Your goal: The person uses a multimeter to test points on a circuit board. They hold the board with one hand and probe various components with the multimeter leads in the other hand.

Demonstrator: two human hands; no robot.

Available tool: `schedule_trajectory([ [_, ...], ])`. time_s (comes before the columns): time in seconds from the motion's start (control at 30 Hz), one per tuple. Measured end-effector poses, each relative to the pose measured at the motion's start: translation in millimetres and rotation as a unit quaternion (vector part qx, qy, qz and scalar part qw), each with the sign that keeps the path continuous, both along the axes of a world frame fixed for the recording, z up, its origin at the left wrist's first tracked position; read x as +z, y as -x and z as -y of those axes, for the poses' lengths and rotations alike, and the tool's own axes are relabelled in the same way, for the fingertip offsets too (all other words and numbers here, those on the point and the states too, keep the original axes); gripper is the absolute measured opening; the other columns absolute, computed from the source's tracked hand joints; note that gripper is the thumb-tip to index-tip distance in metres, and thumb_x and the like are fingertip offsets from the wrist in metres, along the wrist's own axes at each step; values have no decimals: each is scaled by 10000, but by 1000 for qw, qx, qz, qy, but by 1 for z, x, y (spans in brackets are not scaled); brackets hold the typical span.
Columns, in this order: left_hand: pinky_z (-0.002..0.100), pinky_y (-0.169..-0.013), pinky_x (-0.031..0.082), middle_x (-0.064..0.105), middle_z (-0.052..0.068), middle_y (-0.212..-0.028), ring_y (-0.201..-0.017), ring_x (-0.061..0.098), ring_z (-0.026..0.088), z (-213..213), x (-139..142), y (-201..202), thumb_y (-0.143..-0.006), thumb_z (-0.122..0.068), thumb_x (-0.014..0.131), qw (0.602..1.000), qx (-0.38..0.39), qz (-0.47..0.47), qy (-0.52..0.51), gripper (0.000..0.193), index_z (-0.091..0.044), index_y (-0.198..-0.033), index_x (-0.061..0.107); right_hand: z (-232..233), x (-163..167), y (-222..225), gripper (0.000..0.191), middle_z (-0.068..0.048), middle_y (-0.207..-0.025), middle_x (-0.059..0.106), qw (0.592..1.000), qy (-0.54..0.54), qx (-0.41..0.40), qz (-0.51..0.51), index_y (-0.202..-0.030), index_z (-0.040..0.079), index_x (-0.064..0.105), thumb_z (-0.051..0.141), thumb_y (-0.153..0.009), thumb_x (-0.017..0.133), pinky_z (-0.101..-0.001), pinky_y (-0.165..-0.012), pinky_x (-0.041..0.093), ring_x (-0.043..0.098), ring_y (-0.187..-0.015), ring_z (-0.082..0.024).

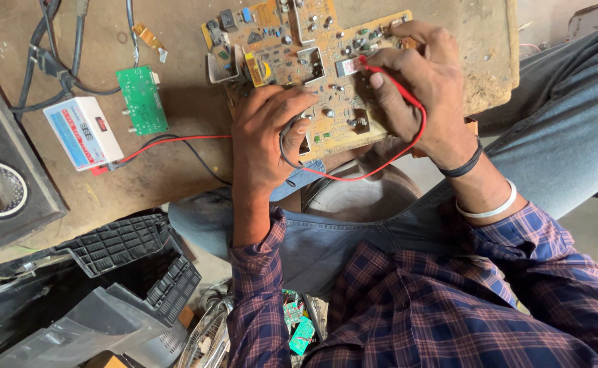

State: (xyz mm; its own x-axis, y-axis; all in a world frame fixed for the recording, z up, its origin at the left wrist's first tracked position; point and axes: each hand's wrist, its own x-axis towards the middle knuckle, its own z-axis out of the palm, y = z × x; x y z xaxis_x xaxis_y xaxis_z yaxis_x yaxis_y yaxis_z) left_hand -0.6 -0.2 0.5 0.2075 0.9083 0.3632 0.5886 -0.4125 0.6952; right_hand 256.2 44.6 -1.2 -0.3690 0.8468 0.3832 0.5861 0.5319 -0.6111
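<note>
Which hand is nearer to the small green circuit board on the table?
Left. The left hand rests on the tan circuit board, a little right of the green circuit board. The right hand, holding the red probe, is farther right.

A small green circuit board (pixel 142 99) lies on the tabletop (pixel 176 41) beside a white-and-blue meter box (pixel 83 132); a black speaker (pixel 2 177) sits left.

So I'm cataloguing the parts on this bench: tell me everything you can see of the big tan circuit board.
The circuit board is tan-yellow and roughly rectangular, lying component side up and tilted on the worn wooden table, its near edge overhanging towards the person's lap. It carries metal shield cans, small capacitors, dark chips and a yellow part. The left hand rests on its near edge with a black lead. The right hand presses a red probe onto its right side.
</note>
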Motion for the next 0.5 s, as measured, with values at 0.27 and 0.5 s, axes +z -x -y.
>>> schedule_trajectory([
  [0.27,433,-1027,519,720,49,-1235,-1144,631,294,0,0,1,-1099,-373,565,1000,-7,3,1,313,-123,-1247,681,0,4,2,127,-206,-1314,587,999,32,-33,-24,-1181,31,692,117,-1089,705,-417,-1022,484,587,-1185,-329],
  [0.5,428,-1029,519,721,50,-1236,-1143,632,297,0,0,1,-1107,-377,559,1000,-9,7,4,316,-121,-1248,681,0,-2,-1,136,-188,-1353,595,999,22,-24,1,-1205,46,683,118,-1091,701,-422,-1043,473,579,-1203,-330],
])
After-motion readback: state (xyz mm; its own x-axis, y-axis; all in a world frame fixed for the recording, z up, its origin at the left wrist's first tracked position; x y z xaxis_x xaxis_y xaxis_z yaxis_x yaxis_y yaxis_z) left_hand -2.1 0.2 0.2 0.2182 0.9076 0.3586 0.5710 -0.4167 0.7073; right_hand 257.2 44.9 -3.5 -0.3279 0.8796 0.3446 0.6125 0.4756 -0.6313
